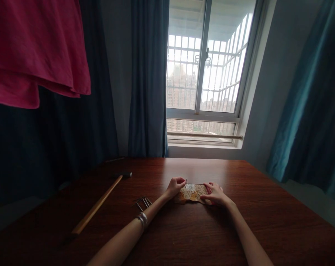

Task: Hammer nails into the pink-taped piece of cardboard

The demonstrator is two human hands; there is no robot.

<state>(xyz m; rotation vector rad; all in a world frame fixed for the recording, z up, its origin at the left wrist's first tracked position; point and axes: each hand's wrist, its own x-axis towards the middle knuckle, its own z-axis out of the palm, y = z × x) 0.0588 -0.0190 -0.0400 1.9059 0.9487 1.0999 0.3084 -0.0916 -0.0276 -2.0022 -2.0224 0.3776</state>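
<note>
My left hand [175, 187] pinches a thin nail [186, 183] between thumb and fingertips. The nail stands about upright at the back left of a small, flat spotted piece [193, 193], tan and yellow with dark speckles and a wavy front edge. What the piece is made of I cannot tell. My right hand [216, 194] grips the right end of that piece, thumb at the front and fingers toward the back. A reddish patch shows under those fingers. Several loose nails [145, 201] lie left of my left forearm.
A hammer [101, 205] with a long wooden handle lies on the left of the brown table [184, 232], its dark head pointing away from me. Pink cloth [42, 51] hangs at the upper left. Behind the table are blue curtains [148, 77] and a barred window [202, 74].
</note>
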